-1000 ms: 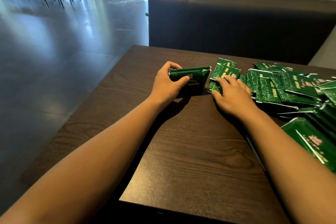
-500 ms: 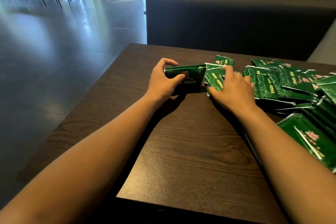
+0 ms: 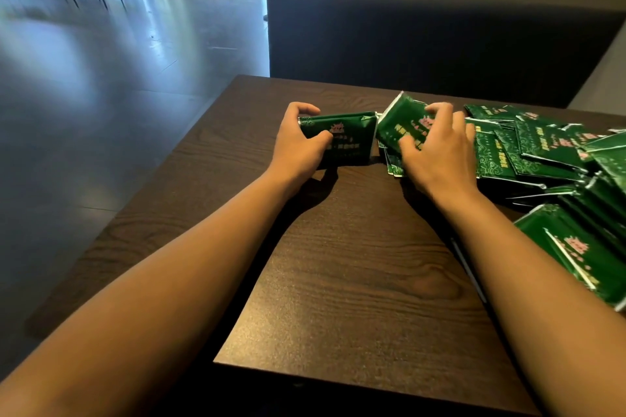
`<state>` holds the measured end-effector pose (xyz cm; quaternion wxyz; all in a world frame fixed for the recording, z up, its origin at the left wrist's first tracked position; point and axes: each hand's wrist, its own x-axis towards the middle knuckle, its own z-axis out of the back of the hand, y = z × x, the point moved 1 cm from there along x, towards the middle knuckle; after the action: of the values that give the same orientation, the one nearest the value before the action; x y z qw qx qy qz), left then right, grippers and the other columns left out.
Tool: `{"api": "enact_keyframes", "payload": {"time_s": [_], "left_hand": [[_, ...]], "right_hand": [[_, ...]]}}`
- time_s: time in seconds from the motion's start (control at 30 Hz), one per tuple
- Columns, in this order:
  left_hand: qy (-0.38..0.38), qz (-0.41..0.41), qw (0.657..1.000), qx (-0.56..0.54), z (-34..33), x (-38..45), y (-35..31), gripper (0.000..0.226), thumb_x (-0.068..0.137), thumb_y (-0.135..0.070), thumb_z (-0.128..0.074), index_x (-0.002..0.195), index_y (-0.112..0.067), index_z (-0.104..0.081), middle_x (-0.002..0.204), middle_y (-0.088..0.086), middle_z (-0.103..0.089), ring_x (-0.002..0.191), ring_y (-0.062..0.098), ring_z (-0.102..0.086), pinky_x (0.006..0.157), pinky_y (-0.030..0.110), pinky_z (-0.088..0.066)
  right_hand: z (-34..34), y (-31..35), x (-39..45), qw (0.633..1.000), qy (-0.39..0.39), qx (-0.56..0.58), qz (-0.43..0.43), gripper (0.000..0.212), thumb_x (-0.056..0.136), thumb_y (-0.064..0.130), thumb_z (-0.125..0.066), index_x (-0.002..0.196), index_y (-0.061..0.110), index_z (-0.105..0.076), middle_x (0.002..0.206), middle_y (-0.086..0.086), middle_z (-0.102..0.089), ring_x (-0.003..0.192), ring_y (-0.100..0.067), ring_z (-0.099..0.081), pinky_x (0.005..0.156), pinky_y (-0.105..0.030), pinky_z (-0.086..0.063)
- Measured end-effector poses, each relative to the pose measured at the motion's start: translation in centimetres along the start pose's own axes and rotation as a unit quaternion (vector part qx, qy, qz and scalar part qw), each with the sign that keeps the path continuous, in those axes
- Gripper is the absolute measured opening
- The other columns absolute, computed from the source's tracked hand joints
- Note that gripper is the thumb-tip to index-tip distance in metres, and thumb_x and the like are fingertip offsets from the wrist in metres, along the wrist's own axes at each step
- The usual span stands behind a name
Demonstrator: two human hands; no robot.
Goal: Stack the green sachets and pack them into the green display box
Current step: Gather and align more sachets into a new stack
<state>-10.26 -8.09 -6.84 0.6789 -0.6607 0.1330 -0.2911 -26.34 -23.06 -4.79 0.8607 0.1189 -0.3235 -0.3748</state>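
Dark wood-grain surface [image 3: 355,281] fills the near view, with both bare forearms reaching away across it. Close on the right edge lies a loose sachet [image 3: 582,254], glossy green foil with a pink emblem and pale sealed edges. Farther out, the left hand [image 3: 298,149] grips a gathered stack of sachets [image 3: 349,139] standing on edge on the surface, thumb over the near face and fingers [image 3: 305,109] curled over the top; its long axis runs left to right. Just to the right of it, the right hand [image 3: 440,152] pinches a single tilted sachet [image 3: 403,125], raised off the scattered pile of sachets [image 3: 528,145] that spreads away to the right. That lifted sachet's left edge sits just beside the stack's right end, nearly touching, so the coming move is probably a short shift leftward, turning the sachet to match the stack's faces. The right hand is the nearer one to the loose supply. No green display box shows anywhere in view. Beyond the surface stands a dark bench back [image 3: 440,27].
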Motion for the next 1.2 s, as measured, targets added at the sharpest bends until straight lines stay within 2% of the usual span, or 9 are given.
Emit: {"api": "enact_keyframes", "payload": {"time_s": [0.2, 0.27, 0.4, 0.53, 0.63, 0.77, 0.97, 1.07, 1.2], "left_hand": [[-0.008, 0.014, 1.0, -0.027, -0.2, -0.1, -0.3, 0.016, 0.096, -0.005, -0.057, 0.106, -0.016, -0.051, 0.115, 0.009, -0.06, 0.105, 0.023, -0.066, 0.068, 0.028, -0.061], [0.015, 0.019, 0.999, -0.043, -0.3, -0.2, -0.7, 0.009, 0.1, -0.009, -0.053, 0.101, -0.017, -0.05, 0.108, 0.007, -0.059, 0.098, 0.022, -0.064, 0.064, 0.026, -0.056], [0.133, 0.042, 0.986, -0.093, -0.6, -0.8, -0.9, 0.018, 0.106, -0.034, -0.055, 0.111, -0.019, -0.047, 0.119, 0.011, -0.058, 0.106, 0.028, -0.065, 0.081, 0.044, -0.062], [0.173, -0.043, 0.984, 0.017, -0.6, -0.8, -0.5, 0.042, 0.093, -0.013, -0.076, 0.115, -0.015, -0.041, 0.118, 0.012, -0.06, 0.103, 0.023, -0.071, 0.08, 0.035, -0.063], [0.169, -0.089, 0.979, 0.07, -0.6, -0.6, -0.3, 0.041, 0.088, 0.002, -0.072, 0.105, -0.016, -0.039, 0.105, 0.009, -0.057, 0.092, 0.016, -0.068, 0.074, 0.037, -0.064], [0.135, -0.119, 0.981, 0.072, -0.7, -0.8, -0.3, 0.038, 0.086, 0.002, -0.072, 0.111, -0.01, -0.045, 0.107, 0.015, -0.061, 0.091, 0.025, -0.068, 0.075, 0.043, -0.063], [0.155, -0.099, 0.981, 0.067, -0.3, -0.6, -0.4, 0.05, 0.087, 0.004, -0.071, 0.127, -0.012, -0.046, 0.12, 0.011, -0.057, 0.103, 0.021, -0.069, 0.079, 0.029, -0.061], [0.108, -0.092, 0.987, 0.071, -0.5, -0.5, -0.1, 0.044, 0.087, 0.0, -0.073, 0.12, -0.018, -0.049, 0.12, 0.007, -0.059, 0.107, 0.021, -0.067, 0.085, 0.035, -0.062], [0.014, -0.029, 0.999, 0.031, -0.2, 0.0, 0.6, 0.048, 0.083, -0.006, -0.074, 0.112, -0.035, -0.047, 0.12, 0.005, -0.059, 0.111, 0.025, -0.067, 0.081, 0.051, -0.065]], "right_hand": [[1.0, 0.1, 0.1, 0.976, -0.129, 0.158, 0.076, 0.03, 0.083, 0.022, -0.041, 0.103, 0.004, -0.052, 0.101, -0.008, -0.05, 0.095, -0.028, -0.047, 0.074, -0.035, -0.035], [0.8, 0.4, 0.0, 0.975, -0.101, 0.151, 0.129, 0.025, 0.083, 0.02, -0.043, 0.099, 0.005, -0.054, 0.098, -0.005, -0.047, 0.093, -0.024, -0.044, 0.074, -0.031, -0.031], [-1.2, 0.8, -0.7, 0.982, 0.053, 0.071, 0.165, 0.033, 0.086, 0.019, -0.063, 0.118, 0.015, -0.054, 0.118, -0.006, -0.042, 0.111, -0.021, -0.037, 0.093, -0.029, -0.034], [-1.5, 1.3, -1.2, 0.975, 0.083, 0.124, 0.165, 0.067, 0.082, 0.013, -0.076, 0.138, 0.024, -0.041, 0.144, -0.008, -0.033, 0.134, -0.027, -0.037, 0.104, -0.034, -0.037], [-1.6, 1.4, -1.1, 0.973, 0.094, 0.142, 0.156, 0.084, 0.082, 0.015, -0.078, 0.149, 0.032, -0.03, 0.156, -0.007, -0.025, 0.145, -0.028, -0.03, 0.109, -0.035, -0.031], [-1.3, 1.2, -1.2, 0.971, 0.118, 0.137, 0.157, 0.075, 0.087, 0.016, -0.072, 0.15, 0.031, -0.034, 0.136, -0.002, -0.039, 0.116, -0.011, -0.044, 0.094, -0.028, -0.041], [-1.5, 1.3, -1.1, 0.964, 0.165, 0.072, 0.196, 0.061, 0.084, 0.028, -0.073, 0.137, 0.032, -0.043, 0.122, -0.001, -0.044, 0.114, -0.023, -0.048, 0.098, -0.047, -0.048], [-1.7, 1.3, -1.1, 0.975, 0.12, 0.054, 0.177, 0.064, 0.09, 0.044, -0.065, 0.146, 0.031, -0.038, 0.13, -0.003, -0.045, 0.12, -0.025, -0.039, 0.101, -0.04, -0.038], [-0.9, 0.4, -0.1, 0.995, 0.033, 0.036, 0.082, 0.051, 0.101, 0.037, -0.05, 0.149, 0.023, -0.041, 0.138, -0.01, -0.048, 0.126, -0.031, -0.038, 0.096, -0.038, -0.032]]}}
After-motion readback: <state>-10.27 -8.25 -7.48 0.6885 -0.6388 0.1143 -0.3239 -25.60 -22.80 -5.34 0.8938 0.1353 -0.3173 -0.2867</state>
